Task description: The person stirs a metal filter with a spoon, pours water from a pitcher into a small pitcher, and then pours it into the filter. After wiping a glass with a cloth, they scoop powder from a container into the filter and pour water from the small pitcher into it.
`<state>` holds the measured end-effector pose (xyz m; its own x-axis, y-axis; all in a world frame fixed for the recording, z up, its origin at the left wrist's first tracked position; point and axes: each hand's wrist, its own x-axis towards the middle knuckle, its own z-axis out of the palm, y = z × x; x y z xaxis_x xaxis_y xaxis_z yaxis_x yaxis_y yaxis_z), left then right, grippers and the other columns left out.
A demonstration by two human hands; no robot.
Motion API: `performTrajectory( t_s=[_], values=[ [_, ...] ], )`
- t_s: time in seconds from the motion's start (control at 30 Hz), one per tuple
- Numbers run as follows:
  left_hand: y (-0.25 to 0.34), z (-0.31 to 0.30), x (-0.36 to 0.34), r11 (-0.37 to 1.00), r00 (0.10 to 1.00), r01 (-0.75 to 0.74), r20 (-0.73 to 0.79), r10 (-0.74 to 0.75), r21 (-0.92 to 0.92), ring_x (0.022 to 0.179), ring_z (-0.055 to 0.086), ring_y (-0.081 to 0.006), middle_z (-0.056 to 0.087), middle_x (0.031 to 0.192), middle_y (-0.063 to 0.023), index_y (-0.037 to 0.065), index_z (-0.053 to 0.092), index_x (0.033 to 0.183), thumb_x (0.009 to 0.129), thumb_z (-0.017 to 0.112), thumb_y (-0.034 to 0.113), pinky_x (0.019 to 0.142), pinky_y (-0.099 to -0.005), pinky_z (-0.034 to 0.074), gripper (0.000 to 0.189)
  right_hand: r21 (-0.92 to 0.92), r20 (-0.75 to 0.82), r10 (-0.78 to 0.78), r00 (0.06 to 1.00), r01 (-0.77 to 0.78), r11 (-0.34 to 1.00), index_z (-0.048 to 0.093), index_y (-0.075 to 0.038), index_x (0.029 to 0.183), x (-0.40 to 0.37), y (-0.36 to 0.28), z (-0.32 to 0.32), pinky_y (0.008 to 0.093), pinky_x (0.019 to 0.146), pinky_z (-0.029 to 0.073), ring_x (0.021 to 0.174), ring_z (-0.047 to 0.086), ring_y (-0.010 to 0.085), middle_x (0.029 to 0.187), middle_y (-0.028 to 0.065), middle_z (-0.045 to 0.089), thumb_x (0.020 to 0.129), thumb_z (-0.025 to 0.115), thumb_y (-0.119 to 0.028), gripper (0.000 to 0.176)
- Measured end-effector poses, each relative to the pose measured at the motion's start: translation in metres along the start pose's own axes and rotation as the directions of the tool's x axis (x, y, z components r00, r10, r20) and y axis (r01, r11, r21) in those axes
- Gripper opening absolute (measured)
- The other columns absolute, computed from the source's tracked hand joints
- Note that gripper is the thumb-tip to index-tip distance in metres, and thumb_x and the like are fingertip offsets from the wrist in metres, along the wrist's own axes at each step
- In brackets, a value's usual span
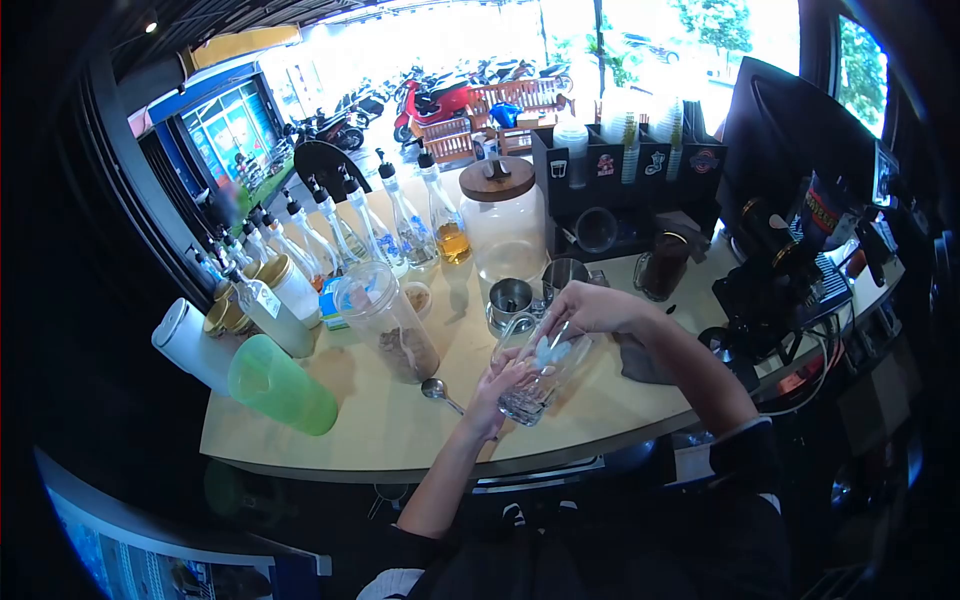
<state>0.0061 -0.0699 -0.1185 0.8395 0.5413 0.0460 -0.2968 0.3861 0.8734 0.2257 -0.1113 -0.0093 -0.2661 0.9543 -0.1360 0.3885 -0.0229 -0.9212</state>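
Observation:
My left hand (pixel 490 393) is closed round the lower side of a clear glass mug (pixel 530 400), tilted above the front of the counter. My right hand (pixel 595 308) bends down over the mug's mouth, with its fingers closed at the rim and partly hidden. A pale blue-white patch (pixel 552 353) shows on or through the glass. Just left of my left hand is a metal spoon (pixel 433 388), its handle running toward my wrist. Behind the mug stand a metal cup (pixel 510 296) and a glass cup (pixel 566 274). A dark cloth (pixel 643 360) lies beneath my right forearm.
A tub of brown powder (pixel 405 350) and a green pitcher (pixel 285 385) stand left on the counter (pixel 350 440). Several pump bottles (pixel 405 225) line the back, beside a wooden-lidded jar (pixel 505 235). Right are a black cup holder (pixel 645 170) and a dark-filled jar (pixel 663 265).

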Motion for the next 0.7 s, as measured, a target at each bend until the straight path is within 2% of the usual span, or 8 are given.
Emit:
performTrajectory(
  t_s=[0.07,0.2,0.33,0.43,0.53,0.57,0.63,0.7],
  values=[
    [0.001,0.001,-0.001,0.999,1.0,-0.006,-0.009,0.006,-0.044,0.109,0.057,-0.0223,0.055,0.116,-0.0155,0.002,0.039,0.128,0.091,0.055,0.026,0.087,-0.0358,0.052,0.047,0.193,0.313,0.009,0.95,-0.074,0.978,0.067,0.004,0.105,0.006,0.002,0.0,0.0215,0.078,0.049,0.086,0.062,0.0083,0.094,0.0077,0.069,0.078,0.066,0.001,0.027],
    [-0.003,-0.007,-0.007,0.987,1.0,-0.007,0.012,0.009,-0.162,0.106,0.058,-0.0209,0.055,0.113,-0.0132,0.003,0.042,0.124,0.089,0.059,0.021,0.086,-0.035,0.052,0.043,0.294,0.471,-0.107,0.876,-0.042,0.955,0.063,0.003,0.111,0.006,0.008,0.004,0.0202,0.08,0.048,0.089,0.061,0.0081,0.099,0.0069,0.068,0.08,0.068,-0.002,0.033],
    [-0.003,-0.007,-0.018,0.987,0.999,-0.028,-0.021,0.025,-0.155,0.106,0.059,-0.0229,0.055,0.114,-0.0145,0.002,0.042,0.125,0.089,0.058,0.021,0.086,-0.0346,0.052,0.043,0.209,0.44,-0.136,0.888,0.045,0.977,0.064,0.006,0.105,0.005,0.017,-0.002,0.0218,0.078,0.05,0.087,0.064,0.0108,0.095,0.0092,0.068,0.078,0.068,-0.001,0.028],
    [-0.007,-0.03,-0.026,0.948,1.0,-0.016,-0.026,0.008,-0.317,0.105,0.059,-0.0266,0.055,0.114,-0.0181,0.003,0.043,0.125,0.091,0.055,0.028,0.085,-0.0374,0.053,0.044,0.601,0.189,-0.381,0.905,0.2,0.774,0.064,0.008,0.096,-0.019,0.019,-0.037,0.0259,0.072,0.053,0.078,0.067,0.0164,0.09,0.014,0.068,0.073,0.066,0.005,0.023],
    [-0.021,-0.057,-0.027,0.796,0.999,0.013,-0.021,-0.033,-0.605,0.096,0.059,-0.0375,0.052,0.122,-0.0228,0.011,0.046,0.129,0.091,0.045,0.051,0.08,-0.0462,0.053,0.055,0.482,0.014,-0.272,0.962,0.232,0.845,0.065,0.007,0.097,-0.03,-0.014,-0.031,0.0258,0.072,0.053,0.081,0.066,0.0161,0.091,0.0129,0.068,0.074,0.065,0.006,0.023],
    [-0.02,-0.054,-0.027,0.798,0.999,0.015,-0.021,-0.035,-0.603,0.096,0.059,-0.0375,0.052,0.122,-0.0228,0.011,0.046,0.129,0.091,0.045,0.051,0.08,-0.0462,0.053,0.055,0.284,-0.19,-0.272,0.943,0.318,0.904,0.065,0.006,0.097,-0.026,-0.02,-0.019,0.026,0.073,0.052,0.082,0.066,0.0155,0.091,0.012,0.068,0.077,0.063,0.005,0.02],
    [-0.022,-0.041,-0.023,0.687,0.999,0.029,0.04,0.0,-0.726,0.093,0.059,-0.038,0.052,0.121,-0.0229,0.009,0.047,0.128,0.09,0.046,0.052,0.076,-0.0444,0.053,0.058,0.065,-0.389,-0.296,0.872,0.347,0.936,0.066,0.005,0.096,-0.018,-0.024,0.007,0.0261,0.075,0.052,0.084,0.066,0.0148,0.091,0.011,0.069,0.079,0.062,0.005,0.018],
    [-0.021,-0.025,-0.02,0.698,1.0,0.022,0.016,-0.016,-0.716,0.093,0.059,-0.037,0.053,0.121,-0.0226,0.009,0.047,0.128,0.09,0.046,0.053,0.075,-0.0439,0.053,0.059,-0.431,-0.496,-0.564,0.661,0.376,0.82,0.067,0.004,0.096,-0.005,-0.016,0.042,0.0291,0.075,0.052,0.083,0.066,0.0188,0.092,0.0101,0.068,0.08,0.061,0.005,0.017]
  ],
)
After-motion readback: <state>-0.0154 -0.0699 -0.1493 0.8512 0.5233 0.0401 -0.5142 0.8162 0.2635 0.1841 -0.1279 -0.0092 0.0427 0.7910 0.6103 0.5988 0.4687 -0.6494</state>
